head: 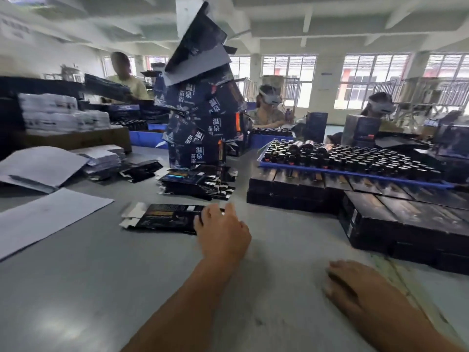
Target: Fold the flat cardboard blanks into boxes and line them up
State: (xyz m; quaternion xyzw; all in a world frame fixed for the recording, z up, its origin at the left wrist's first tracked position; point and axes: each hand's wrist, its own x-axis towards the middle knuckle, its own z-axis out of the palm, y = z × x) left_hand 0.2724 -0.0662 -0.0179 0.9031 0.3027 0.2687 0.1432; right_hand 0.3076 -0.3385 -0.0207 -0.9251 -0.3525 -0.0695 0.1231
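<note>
A flat dark cardboard blank (165,217) with grey end flaps lies on the grey table (101,288) in front of me. My left hand (221,231) reaches out over its right end, fingers spread and touching it. My right hand (355,285) rests palm down on the table at the lower right, holding nothing. Behind the blank lies a low stack of more flat blanks (195,184). Folded black boxes (406,224) lie in rows on the right, two layers high.
A tall, leaning tower of dark printed boxes (203,118) rises at the table's middle. A blue tray of dark bottles (350,158) sits on boxes at right. Grey paper sheets (45,214) lie at left. Three people work across the table.
</note>
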